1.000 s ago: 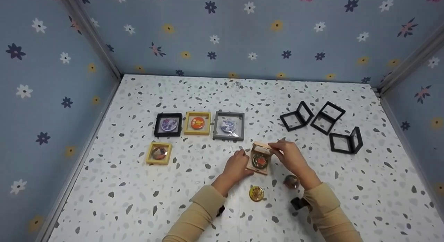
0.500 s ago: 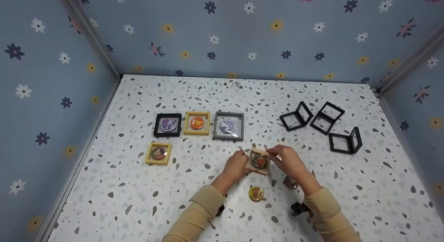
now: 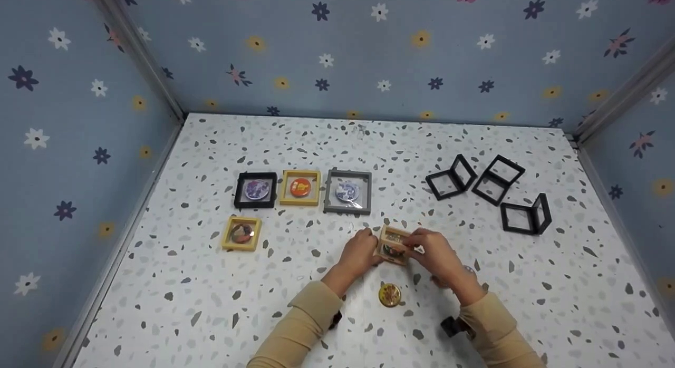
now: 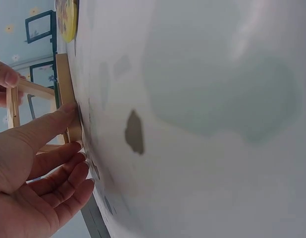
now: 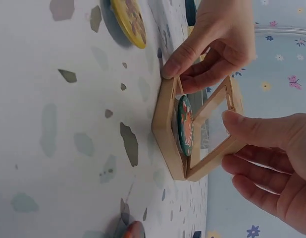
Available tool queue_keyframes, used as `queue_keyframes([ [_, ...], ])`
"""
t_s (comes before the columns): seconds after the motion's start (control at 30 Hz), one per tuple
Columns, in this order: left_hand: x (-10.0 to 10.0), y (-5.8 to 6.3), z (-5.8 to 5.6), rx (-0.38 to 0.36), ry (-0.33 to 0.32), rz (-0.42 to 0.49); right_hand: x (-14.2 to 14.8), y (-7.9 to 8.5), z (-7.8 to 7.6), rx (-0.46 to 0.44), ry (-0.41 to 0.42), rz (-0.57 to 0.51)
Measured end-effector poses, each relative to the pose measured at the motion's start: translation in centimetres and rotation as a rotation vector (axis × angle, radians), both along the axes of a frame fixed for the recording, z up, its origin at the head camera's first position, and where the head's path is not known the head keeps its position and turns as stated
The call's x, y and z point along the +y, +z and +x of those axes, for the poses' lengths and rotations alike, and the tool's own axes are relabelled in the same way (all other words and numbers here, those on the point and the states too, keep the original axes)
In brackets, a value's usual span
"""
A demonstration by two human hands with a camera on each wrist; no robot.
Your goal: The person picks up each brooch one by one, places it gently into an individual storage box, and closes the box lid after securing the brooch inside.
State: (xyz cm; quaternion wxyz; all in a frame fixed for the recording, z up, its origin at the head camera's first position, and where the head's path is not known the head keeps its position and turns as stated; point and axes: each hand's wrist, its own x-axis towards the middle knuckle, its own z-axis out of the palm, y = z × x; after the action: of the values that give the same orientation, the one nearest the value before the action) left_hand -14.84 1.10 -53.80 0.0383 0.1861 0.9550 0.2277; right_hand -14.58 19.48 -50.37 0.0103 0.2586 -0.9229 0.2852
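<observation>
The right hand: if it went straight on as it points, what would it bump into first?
The wooden case first, since the right hand pinches its raised lid. Beyond that, perhaps the grey frame, though depth is unclear.

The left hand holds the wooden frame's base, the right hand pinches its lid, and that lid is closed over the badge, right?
No, the lid stands open at an angle above the badge in the right wrist view. The left hand does hold the base and the right hand the lid.

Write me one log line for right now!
left hand: holds wooden frame | right hand: pinches lid | lid: partly open | badge: inside frame
</observation>
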Motion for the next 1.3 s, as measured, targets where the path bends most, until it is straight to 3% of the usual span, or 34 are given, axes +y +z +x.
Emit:
queue_keyframes([
  [0.57,0.2,-0.1,0.0,-0.001,0.019,0.002,-0.6,-1.2,0.3,-0.051,0.072,0.076],
  [0.9,0.2,-0.2,0.1,0.020,0.011,0.008,-0.7,-1.7,0.4,-0.004,0.126,0.085],
  [1.3,0.1,-0.1,0.0,0.028,0.006,0.001,-1.6,-1.6,0.5,0.003,0.069,0.218],
])
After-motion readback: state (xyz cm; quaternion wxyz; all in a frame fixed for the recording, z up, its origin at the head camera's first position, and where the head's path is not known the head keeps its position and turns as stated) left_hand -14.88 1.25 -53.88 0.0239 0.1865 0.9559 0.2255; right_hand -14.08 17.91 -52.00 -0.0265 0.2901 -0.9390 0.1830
